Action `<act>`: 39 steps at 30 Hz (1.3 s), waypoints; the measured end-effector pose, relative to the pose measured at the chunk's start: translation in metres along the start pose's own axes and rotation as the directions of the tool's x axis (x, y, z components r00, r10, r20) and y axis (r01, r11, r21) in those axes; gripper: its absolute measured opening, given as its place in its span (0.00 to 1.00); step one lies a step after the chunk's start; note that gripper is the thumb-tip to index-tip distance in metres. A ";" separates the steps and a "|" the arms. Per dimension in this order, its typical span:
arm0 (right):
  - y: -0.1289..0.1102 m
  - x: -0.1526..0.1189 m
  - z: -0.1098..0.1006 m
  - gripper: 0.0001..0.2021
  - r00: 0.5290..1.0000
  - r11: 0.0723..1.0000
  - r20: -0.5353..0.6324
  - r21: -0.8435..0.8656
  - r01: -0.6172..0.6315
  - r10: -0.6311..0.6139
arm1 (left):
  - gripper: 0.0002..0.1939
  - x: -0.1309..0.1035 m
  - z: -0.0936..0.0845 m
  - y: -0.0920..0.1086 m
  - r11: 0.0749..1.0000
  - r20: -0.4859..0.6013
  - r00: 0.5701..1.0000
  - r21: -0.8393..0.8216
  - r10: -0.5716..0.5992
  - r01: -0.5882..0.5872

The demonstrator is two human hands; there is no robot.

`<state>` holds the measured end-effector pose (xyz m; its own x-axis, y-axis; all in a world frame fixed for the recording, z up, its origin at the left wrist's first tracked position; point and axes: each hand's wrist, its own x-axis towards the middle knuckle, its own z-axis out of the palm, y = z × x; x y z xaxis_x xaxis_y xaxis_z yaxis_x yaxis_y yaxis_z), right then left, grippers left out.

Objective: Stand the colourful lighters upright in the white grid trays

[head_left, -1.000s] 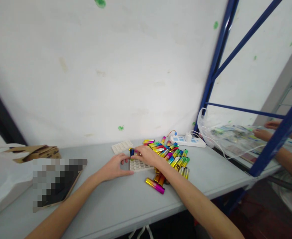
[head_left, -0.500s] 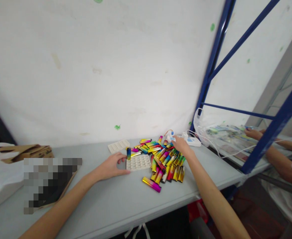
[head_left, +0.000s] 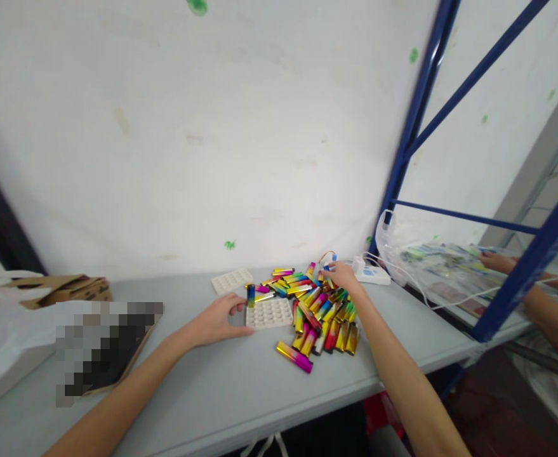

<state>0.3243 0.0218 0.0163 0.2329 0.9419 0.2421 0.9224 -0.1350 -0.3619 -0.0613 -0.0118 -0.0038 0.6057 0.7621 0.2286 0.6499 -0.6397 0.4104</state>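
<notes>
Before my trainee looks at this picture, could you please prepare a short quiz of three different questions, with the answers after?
1. True or false: the left hand is at the left edge of the nearer white tray.
2. Where is the right hand relative to the pile of shiny coloured pieces?
A) At its near edge
B) At its far right side
C) At its left end
3. Fill in: the blue-topped piece at the nearer white tray's back left corner stands ____.

Key: 1. True. 2. B. 3. Upright.
</notes>
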 end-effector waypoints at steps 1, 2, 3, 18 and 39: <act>-0.004 -0.002 -0.002 0.16 0.999 0.996 0.005 0.081 0.044 -0.044 | 0.32 0.000 0.000 0.000 1.000 0.002 1.000 -0.002 0.005 -0.005; -0.010 -0.004 -0.004 0.19 0.995 0.972 0.012 0.212 0.098 -0.102 | 0.33 0.000 0.000 0.000 1.000 0.003 1.000 -0.004 0.009 -0.009; -0.017 -0.006 -0.006 0.20 0.985 0.913 0.017 0.380 0.151 -0.170 | 0.33 0.000 0.000 0.000 1.000 0.002 1.000 -0.005 0.010 -0.010; -0.129 -0.080 0.046 0.23 0.835 0.633 -0.136 0.591 0.500 -0.533 | 0.32 -0.002 0.000 0.003 1.000 0.005 1.000 -0.006 0.015 -0.015; -0.129 -0.086 0.051 0.16 0.840 0.701 -0.174 0.480 0.528 -0.514 | 0.33 -0.001 0.000 0.003 0.999 0.018 0.999 -0.023 0.035 -0.034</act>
<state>0.1699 -0.0265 -0.0039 -0.2245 0.8071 0.5461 0.6216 0.5502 -0.5576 -0.0604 -0.0143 -0.0029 0.6361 0.7375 0.2269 0.6179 -0.6630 0.4226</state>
